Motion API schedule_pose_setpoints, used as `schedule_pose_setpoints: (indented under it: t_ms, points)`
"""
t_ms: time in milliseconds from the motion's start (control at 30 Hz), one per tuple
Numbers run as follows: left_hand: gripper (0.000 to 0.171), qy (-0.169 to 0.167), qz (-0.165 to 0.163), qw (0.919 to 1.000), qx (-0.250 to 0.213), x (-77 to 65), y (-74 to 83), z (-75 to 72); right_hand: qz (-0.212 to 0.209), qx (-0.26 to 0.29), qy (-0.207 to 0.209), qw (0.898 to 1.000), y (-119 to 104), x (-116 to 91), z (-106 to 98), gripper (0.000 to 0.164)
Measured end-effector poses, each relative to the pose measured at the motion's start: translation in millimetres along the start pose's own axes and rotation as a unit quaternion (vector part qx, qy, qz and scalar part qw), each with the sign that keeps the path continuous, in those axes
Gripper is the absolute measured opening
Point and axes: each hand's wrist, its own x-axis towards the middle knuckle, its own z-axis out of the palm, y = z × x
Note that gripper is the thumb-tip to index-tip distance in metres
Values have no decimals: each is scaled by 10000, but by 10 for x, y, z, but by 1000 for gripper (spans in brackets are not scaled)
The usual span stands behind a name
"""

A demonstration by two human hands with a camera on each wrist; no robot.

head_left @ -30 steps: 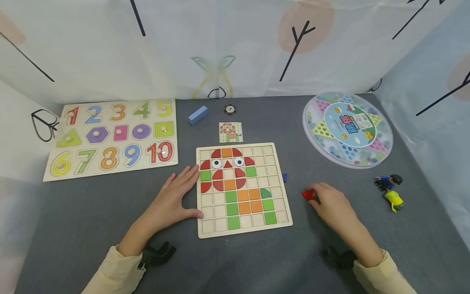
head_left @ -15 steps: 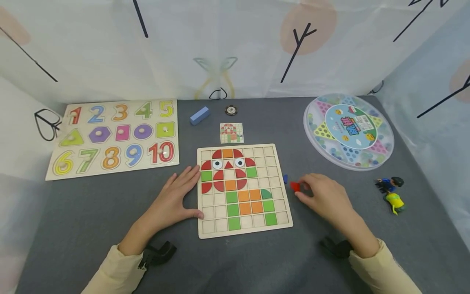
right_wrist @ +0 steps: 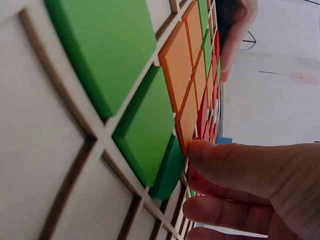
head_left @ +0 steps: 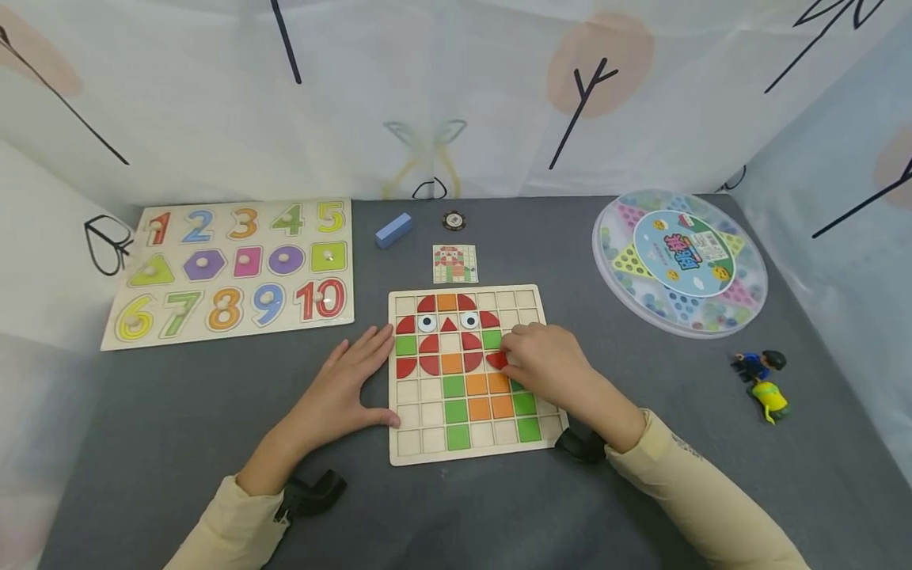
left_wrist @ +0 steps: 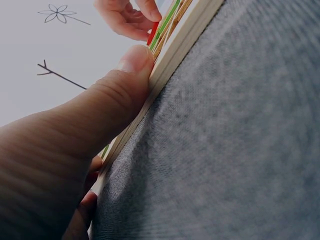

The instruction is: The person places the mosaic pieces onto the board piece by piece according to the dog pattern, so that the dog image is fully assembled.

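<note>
A wooden grid board (head_left: 420,441) lies on the grey table, with red, green and orange tiles forming a figure. My left hand (head_left: 340,388) rests along the board's left edge, fingers spread straight; its thumb (left_wrist: 117,97) touches the rim in the left wrist view. Over the board's right half, my right hand (head_left: 552,366) pinches a red quarter-round tile (head_left: 495,360) at a square below a green tile (head_left: 492,339). That red tile (left_wrist: 152,33) also shows in the left wrist view. The right hand partly covers a dark green rounded tile (right_wrist: 167,170).
Behind the board lies a small pattern card (head_left: 454,264), with a blue block (head_left: 393,230) and a round black token (head_left: 454,220) beyond. A number puzzle (head_left: 235,261) lies left. A round game box (head_left: 680,265) and two toy figures (head_left: 762,384) are at right.
My right hand has moved left from the table onto the board, carrying the red tile. Its hand now hides the small blue piece beside the board. The left hand stays at the edge.
</note>
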Motion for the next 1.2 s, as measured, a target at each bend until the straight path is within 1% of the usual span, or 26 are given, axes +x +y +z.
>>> schedule_pose_setpoints:
  t_ms: [233, 333, 500, 600, 733, 833, 900, 967, 1067, 1200]
  points:
    - [112, -27, -48, 10000, -7, 2, 18, -8, 48, 93, 113, 9999, -21, 7, 26, 16]
    - [112, -28, -67, 10000, -6, 0, 18, -9, 148, 131, 188, 9996, -42, 15, 39, 18]
    - [112, 5, -54, 10000, -14, -1, 14, -7, 359, 274, 136, 9989, -35, 10, 40, 22]
    - [112, 10, -39, 10000, -8, 3, 15, -2, 552, 500, 184, 9971, 67, -44, -2, 23]
    - [112, 23, -42, 10000, 2, 8, 21, 3, 870, 700, 267, 9934, 312, -181, -41, 25]
    - [112, 25, -37, 10000, -8, 9, 25, 3, 1103, 727, 123, 9912, 476, -298, -14, 30]
    - [111, 14, -32, 10000, -16, 8, 27, 2, 1184, 738, 20, 9902, 546, -361, 25, 32]
    - [111, 4, -31, 10000, -10, 6, 26, 2, 1206, 787, -22, 9896, 583, -403, 67, 34]
    - [111, 7, -39, 10000, 12, 2, 21, 3, 1125, 842, 60, 9901, 598, -427, 122, 34]
    - [111, 22, -42, 10000, 32, 1, 19, 2, 1097, 838, 237, 9901, 594, -426, 158, 25]
